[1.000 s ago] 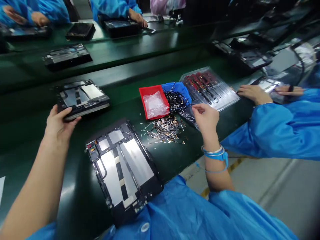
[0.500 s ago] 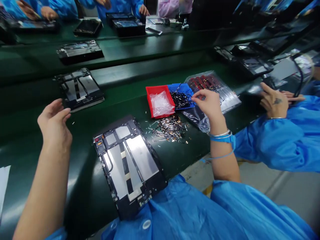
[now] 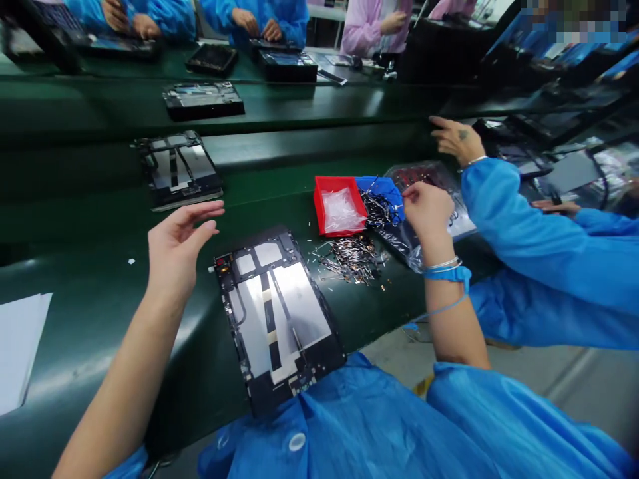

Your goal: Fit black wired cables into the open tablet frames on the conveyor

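An opened tablet [image 3: 312, 303] lies in front of me with its inside up, showing silver panels and a dark flat cable. My left hand [image 3: 174, 253] hovers beyond its upper left corner, fingers stretched and thumb apart, with nothing in it. At the right edge of the blue bin [image 3: 397, 193], my right hand [image 3: 430, 211] has its fingertips pinched together. What they hold, if anything, is too small to make out. Thin black cables [image 3: 377, 207] fill that bin. Beside it stands a red bin [image 3: 320, 211] with a clear plastic bag [image 3: 343, 210] inside.
Small metallic strips [image 3: 355, 258] are heaped before the bins. Another opened tablet [image 3: 200, 159] lies at far left, and white paper [image 3: 22, 346] at the left edge. A co-worker's hand [image 3: 460, 141] reaches in from the right, above a plastic sheet of parts [image 3: 464, 219].
My left hand has moved right, toward the tablet's upper corner. My right hand stays pinched by the blue bin. The co-worker's hand at right has reached forward and left. The view has shifted.
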